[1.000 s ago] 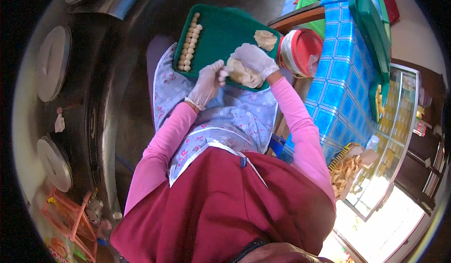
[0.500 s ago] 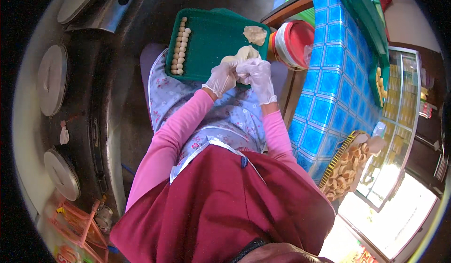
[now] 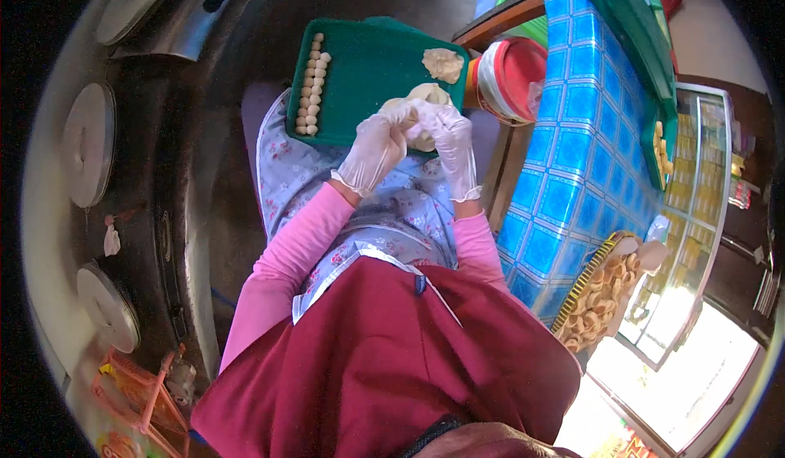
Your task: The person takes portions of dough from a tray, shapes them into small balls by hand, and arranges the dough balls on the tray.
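Note:
A green tray [image 3: 360, 61] rests across my lap. Two columns of small pale dough balls [image 3: 313, 82] line its left side. A flattened lump of dough [image 3: 443, 65] lies near its right edge. At the tray's near right, a larger mass of pale dough [image 3: 428, 92] shows just beyond my hands. Both hands wear thin white gloves and meet over this dough. My left hand [image 3: 378, 143] pinches with its fingers closed, and my right hand [image 3: 451, 135] closes beside it. Fingertips overlap, partly hiding the dough between them.
To the right stands a table with a blue checked cloth [image 3: 564, 131], holding a basket of brown shaped pieces [image 3: 601, 290]. A tub with a red lid [image 3: 519, 74] is beside the tray. On the left are a dark stove-like unit with round pale lids [image 3: 88, 143] and an orange rack [image 3: 143, 392].
My left hand has turned and drawn slightly nearer to me, its wrist lower. The right hand has shifted slightly with it. The dough balls and flattened lump stay in place.

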Action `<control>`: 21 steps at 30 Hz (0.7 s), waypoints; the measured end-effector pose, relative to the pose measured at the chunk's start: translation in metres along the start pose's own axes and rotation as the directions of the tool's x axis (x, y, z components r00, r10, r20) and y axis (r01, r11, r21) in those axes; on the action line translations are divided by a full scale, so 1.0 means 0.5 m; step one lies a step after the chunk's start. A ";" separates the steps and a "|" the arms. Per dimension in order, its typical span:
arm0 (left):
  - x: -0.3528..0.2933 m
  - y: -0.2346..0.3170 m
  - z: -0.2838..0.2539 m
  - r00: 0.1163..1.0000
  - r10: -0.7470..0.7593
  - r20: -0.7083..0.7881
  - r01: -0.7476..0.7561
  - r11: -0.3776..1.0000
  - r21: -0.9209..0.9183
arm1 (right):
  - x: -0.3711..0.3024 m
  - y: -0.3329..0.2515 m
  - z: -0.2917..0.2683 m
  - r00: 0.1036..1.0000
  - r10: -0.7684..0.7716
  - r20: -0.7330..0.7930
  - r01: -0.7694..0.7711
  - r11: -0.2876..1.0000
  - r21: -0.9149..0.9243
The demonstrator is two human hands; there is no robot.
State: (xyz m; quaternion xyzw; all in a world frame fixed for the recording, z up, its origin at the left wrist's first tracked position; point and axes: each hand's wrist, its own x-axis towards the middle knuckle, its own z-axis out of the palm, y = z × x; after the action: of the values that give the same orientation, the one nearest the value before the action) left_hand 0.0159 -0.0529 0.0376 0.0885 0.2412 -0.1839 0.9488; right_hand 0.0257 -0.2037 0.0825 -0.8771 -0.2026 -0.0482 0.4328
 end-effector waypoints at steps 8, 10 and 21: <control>-0.007 0.067 0.025 0.970 0.242 0.023 -0.243 0.961 0.130 | 0.187 0.223 0.040 0.966 0.086 -0.245 -0.168 0.926 -0.337; -0.007 0.084 0.009 0.962 0.269 0.049 -0.273 0.954 0.126 | 0.224 0.247 0.064 0.991 0.029 -0.131 -0.100 0.812 -0.575; -0.001 0.104 -0.021 0.941 0.335 -0.037 -0.319 0.920 0.228 | 0.242 0.208 0.052 0.998 0.066 0.014 -0.038 0.729 -0.683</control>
State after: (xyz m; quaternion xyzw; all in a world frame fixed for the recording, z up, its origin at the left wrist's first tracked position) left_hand 0.0314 -0.0022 0.0328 0.2381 0.2370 -0.0448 0.9408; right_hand 0.1750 -0.2021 0.0206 -0.9808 -0.1542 -0.0907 0.0782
